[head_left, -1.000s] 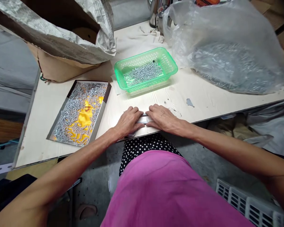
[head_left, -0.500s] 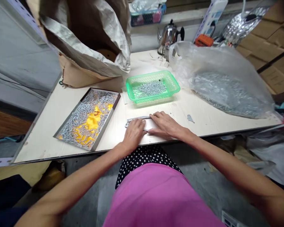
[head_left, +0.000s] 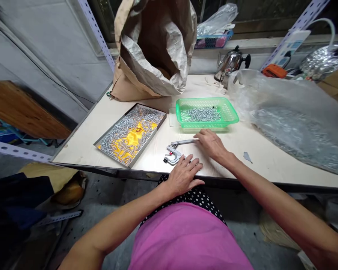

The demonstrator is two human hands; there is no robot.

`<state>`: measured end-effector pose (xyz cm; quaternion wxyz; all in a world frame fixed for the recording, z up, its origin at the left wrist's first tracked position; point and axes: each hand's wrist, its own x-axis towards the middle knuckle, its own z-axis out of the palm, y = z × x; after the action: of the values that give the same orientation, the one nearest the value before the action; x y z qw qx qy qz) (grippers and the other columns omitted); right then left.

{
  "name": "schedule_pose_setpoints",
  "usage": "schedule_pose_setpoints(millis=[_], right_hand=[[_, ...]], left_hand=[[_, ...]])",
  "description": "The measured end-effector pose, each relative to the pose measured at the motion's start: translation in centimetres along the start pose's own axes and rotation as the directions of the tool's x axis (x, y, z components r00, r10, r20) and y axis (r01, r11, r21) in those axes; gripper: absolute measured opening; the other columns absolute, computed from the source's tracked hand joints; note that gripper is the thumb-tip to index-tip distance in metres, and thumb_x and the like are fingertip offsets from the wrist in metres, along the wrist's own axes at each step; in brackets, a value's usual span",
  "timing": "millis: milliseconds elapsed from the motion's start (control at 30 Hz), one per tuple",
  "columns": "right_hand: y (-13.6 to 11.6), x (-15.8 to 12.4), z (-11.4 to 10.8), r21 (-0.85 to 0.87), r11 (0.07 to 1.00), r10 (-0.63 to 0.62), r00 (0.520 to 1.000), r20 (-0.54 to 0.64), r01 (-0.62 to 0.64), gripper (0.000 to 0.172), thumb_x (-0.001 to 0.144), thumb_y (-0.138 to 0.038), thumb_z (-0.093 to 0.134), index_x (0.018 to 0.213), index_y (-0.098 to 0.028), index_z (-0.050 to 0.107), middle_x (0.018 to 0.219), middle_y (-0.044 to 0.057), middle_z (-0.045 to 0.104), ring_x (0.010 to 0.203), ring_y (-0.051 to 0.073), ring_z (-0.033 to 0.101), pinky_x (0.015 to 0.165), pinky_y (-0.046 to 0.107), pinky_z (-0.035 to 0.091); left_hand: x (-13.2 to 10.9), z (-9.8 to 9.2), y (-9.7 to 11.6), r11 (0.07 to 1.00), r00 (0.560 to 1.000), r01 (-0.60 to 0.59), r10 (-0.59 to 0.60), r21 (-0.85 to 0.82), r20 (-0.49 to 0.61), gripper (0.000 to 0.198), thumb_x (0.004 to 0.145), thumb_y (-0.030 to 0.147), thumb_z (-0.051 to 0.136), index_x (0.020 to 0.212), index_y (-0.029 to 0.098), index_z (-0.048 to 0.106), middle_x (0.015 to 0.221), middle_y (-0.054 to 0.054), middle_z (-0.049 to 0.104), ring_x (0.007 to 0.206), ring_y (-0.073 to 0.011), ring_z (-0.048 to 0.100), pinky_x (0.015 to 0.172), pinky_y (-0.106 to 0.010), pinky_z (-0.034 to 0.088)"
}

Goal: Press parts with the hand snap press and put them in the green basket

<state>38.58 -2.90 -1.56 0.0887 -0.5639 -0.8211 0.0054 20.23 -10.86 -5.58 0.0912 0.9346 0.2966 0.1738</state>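
Silver pliers (head_left: 174, 159) with a C-shaped jaw and a small red part lie on the table near its front edge, handles spread apart and jaw pointing left. My left hand (head_left: 184, 173) rests over the lower handle, fingers spread and palm down; it covers most of that handle. At the tip of the upper handle (head_left: 186, 142), my right hand (head_left: 210, 144) has its bent fingers on the metal; its thumb is hidden. Left of the pliers is a shallow metal tray (head_left: 146, 145) of small silver pins with a yellow patch among them. Behind them stands a green plastic basket (head_left: 229, 122) holding more pins.
A large open paper sack (head_left: 141, 84) stands at the back left. On the right lies a clear plastic bag (head_left: 301, 131) full of small metal pieces. A metal kettle (head_left: 231, 63) and an orange object (head_left: 274, 71) are behind. A grey scrap (head_left: 247, 157) lies at the right.
The view has swung left. The pliers' handles have spread apart. My left hand has opened flat and drawn nearer the table edge; my right hand is now at the upper handle's end.
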Motion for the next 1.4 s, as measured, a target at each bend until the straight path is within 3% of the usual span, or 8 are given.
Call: schedule_pose_setpoints(millis=[167,567,733,833,933,1100,1267,1400], right_hand=[[-7.2,0.8,-0.4,0.067,0.92,-0.391,0.914,0.103,0.386,0.017,0.093,-0.024,0.055,0.104,-0.022,0.069,0.102,0.008,0.06,0.092,0.021,0.048,0.075,0.03,0.035],[-11.1,2.4,1.3,0.027,0.872,-0.484,0.855,0.186,0.488,0.013,0.09,-0.008,0.052,0.089,-0.015,0.064,0.093,0.008,0.064,0.091,0.021,0.054,0.078,0.032,0.04],[-8.1,3.9,-3.7,0.121,0.894,-0.399,0.889,-0.224,0.431,0.021,0.095,-0.013,0.043,0.097,-0.017,0.064,0.093,0.009,0.062,0.089,0.02,0.054,0.076,0.031,0.043],[-3.5,6.1,-8.0,0.013,0.963,-0.239,0.88,-0.41,0.268,0.027,0.098,-0.022,0.038,0.095,-0.018,0.065,0.096,0.012,0.061,0.092,0.023,0.054,0.079,0.035,0.044],[0.3,7.1,-9.4,-0.135,0.989,-0.113,0.923,-0.369,0.068,0.028,0.095,-0.026,0.041,0.095,-0.017,0.068,0.1,0.014,0.061,0.09,0.026,0.055,0.071,0.037,0.044],[-1.3,2.5,-4.5,0.034,0.994,-0.093,0.981,-0.171,0.1,0.028,0.096,-0.03,0.041,0.105,-0.019,0.066,0.1,0.01,0.06,0.08,0.021,0.06,0.064,0.033,0.047],[-6.1,-3.3,1.4,0.242,0.97,-0.04,0.999,-0.011,0.041,0.024,0.096,-0.032,0.044,0.107,-0.023,0.064,0.095,0.006,0.06,0.081,0.019,0.063,0.068,0.03,0.05],[-7.3,-4.2,2.8,0.277,0.96,0.049,0.999,0.008,-0.049,0.022,0.096,-0.031,0.045,0.104,-0.023,0.064,0.093,0.006,0.06,0.084,0.02,0.062,0.071,0.031,0.049]], left_hand=[[-0.4,0.8,0.0,1.0,0.999,0.022,-0.023,0.019,0.047,0.056,0.089,0.053,0.055,0.126,0.011,0.057,0.127,-0.019,0.061,0.124,-0.0349,0.052,0.107,-0.049,0.037],[-1.1,1.6,0.2,0.998,0.998,0.035,-0.032,-0.059,0.055,0.062,0.088,0.052,0.055,0.134,0.01,0.052,0.132,-0.02,0.058,0.122,-0.0339,0.054,0.1,-0.044,0.045],[-2.2,-4.0,-0.4,0.997,0.99,0.06,-0.065,-0.044,-0.121,0.039,0.092,0.048,0.052,0.114,0.018,0.065,0.117,-0.011,0.065,0.115,-0.0257,0.055,0.101,-0.039,0.043],[-3.6,-8.8,-4.4,0.912,0.889,0.409,-0.394,0.019,-0.233,0.026,0.097,0.029,0.046,0.1,0.017,0.069,0.103,-0.009,0.067,0.098,-0.0204,0.057,0.09,-0.034,0.047],[-4.9,-11.8,-9.8,0.697,0.72,0.693,-0.653,0.183,-0.237,0.028,0.096,0.027,0.047,0.092,0.014,0.071,0.096,-0.011,0.066,0.097,-0.0251,0.055,0.085,-0.037,0.046],[-6.0,-12.0,-15.2,0.627,0.681,0.71,-0.727,0.321,-0.087,0.033,0.096,0.03,0.045,0.088,0.013,0.072,0.096,-0.013,0.065,0.1,-0.0257,0.054,0.082,-0.034,0.045],[-4.8,-11.6,-15.8,0.642,0.7,0.659,-0.714,0.392,-0.008,0.034,0.095,0.023,0.039,0.084,0.013,0.07,0.094,-0.013,0.064,0.099,-0.0255,0.055,0.078,-0.033,0.044],[-3.5,-11.9,-15.6,0.65,0.709,0.611,-0.704,0.452,0.053,0.03,0.093,0.021,0.041,0.086,0.012,0.07,0.095,-0.014,0.065,0.098,-0.0253,0.056,0.077,-0.032,0.043]])
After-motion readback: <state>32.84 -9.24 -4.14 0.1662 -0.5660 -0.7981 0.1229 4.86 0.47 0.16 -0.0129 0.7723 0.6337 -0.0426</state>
